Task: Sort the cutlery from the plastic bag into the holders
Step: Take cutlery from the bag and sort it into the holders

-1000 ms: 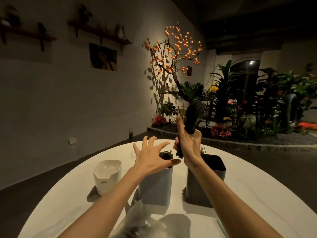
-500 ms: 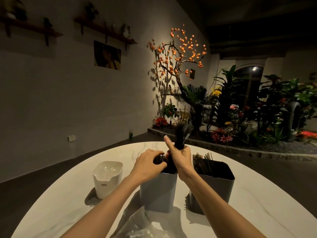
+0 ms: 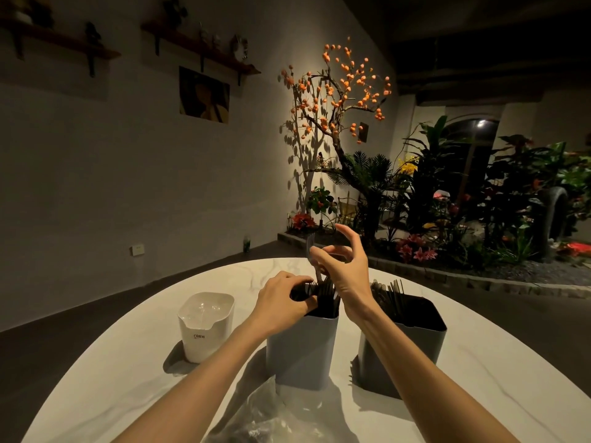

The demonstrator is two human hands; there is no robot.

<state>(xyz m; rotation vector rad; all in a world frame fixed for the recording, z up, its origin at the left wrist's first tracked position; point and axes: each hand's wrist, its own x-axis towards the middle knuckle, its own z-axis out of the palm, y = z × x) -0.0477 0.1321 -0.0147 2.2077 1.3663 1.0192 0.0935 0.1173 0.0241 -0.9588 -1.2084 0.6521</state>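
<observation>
On the white desk stand three holders in a row: a white holder on the left, a light grey holder in the middle and a dark grey holder on the right. A crumpled plastic bag lies near the desk's front edge, before the middle holder. Behind the desk a tree with orange fruit and green plants fill the room's far corner. Dark cutlery stands upright in the light grey holder, handles down in the holder; more cutlery stands upright in the dark one. The left hand curls its grip round the cutlery at the middle holder's rim. The right hand hovers just above, fingers spread loosely, holding nothing.
</observation>
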